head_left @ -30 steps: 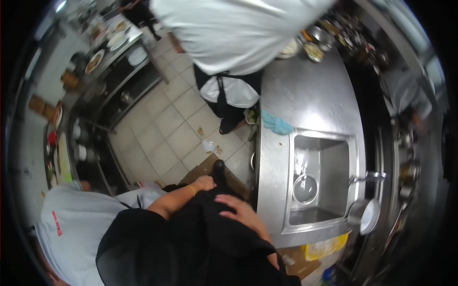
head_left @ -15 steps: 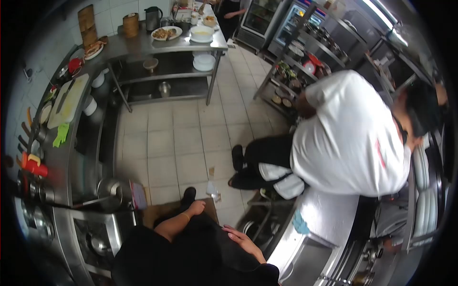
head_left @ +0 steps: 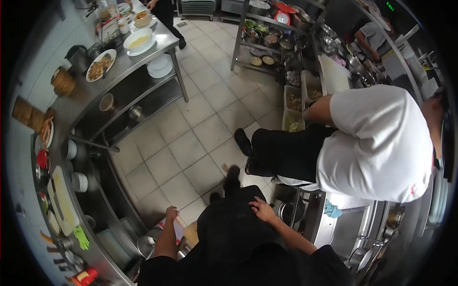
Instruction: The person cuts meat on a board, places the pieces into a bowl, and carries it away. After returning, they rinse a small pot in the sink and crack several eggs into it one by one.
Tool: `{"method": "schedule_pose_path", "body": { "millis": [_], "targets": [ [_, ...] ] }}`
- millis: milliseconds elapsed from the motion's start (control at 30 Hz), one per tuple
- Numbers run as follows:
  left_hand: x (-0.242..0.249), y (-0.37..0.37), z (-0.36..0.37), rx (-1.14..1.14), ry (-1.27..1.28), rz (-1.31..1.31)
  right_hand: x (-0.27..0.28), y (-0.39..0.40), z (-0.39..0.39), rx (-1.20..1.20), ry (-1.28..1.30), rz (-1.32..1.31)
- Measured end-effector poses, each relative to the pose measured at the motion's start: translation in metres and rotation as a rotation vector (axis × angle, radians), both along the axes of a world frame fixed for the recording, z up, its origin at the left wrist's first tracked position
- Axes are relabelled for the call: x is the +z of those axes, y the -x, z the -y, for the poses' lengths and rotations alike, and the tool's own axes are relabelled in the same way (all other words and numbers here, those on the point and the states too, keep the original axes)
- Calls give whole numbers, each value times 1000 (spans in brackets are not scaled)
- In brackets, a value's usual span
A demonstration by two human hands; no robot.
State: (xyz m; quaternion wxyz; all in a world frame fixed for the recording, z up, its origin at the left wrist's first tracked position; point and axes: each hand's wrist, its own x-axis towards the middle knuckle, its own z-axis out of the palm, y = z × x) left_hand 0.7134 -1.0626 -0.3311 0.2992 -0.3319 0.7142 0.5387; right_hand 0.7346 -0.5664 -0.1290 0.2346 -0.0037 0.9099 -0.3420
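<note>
My left hand hangs at my left side, holding nothing, its fingers loosely bent and a little apart. Behind it are a steel pot and a box, both partly hidden by my arm. My right hand is held out in front of my black apron, with fingers apart and nothing in them. It is close to the apron; whether it touches cannot be made out. A dark shoe of mine shows beyond the apron, on the tiled floor.
A co-worker in a white shirt leans over the right counter, beside a steel sink and blue cloth. Food tubs and a rack stand beyond. At left are a cutting board and a steel table with dishes.
My view has turned and moved forward, bringing the rack and food tubs into sight. My hands have moved farther apart. The co-worker still leans over the right counter.
</note>
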Motion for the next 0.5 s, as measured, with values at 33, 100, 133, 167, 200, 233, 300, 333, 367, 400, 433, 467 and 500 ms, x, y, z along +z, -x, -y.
{"method": "schedule_pose_path", "body": {
  "millis": [33,100,133,167,200,233,300,333,367,400,433,467,500],
  "targets": [
    [1,4,7,51,-7,76,-2,18,1,-18,33,-35],
    [-1,11,14,100,1,153,-8,59,5,-30,63,-1],
    [-13,18,13,153,-151,226,-12,81,7,-34,80,21],
    [-32,32,5,198,-307,288,-23,108,7,-14,83,-29],
    [-21,52,-29,201,-648,156,-33,137,3,-28,125,-43],
    [-23,72,-38,-171,-417,49,-36,167,3,-46,177,-51],
    [12,128,-63,-935,275,-172,-27,229,-4,-89,170,51],
    [19,154,-81,-625,219,-90,16,262,-6,-163,149,139],
    [79,199,-119,-702,449,-107,15,284,-12,-238,273,20],
    [89,244,-133,-758,505,-17,13,307,-19,-239,251,-73],
    [99,277,-138,-783,569,-65,5,326,-26,-246,237,-127],
    [98,307,-124,-1022,579,-258,3,345,-35,-297,310,-74],
    [89,338,-109,-661,320,-120,6,360,-44,-389,374,-53]
  ]
}}
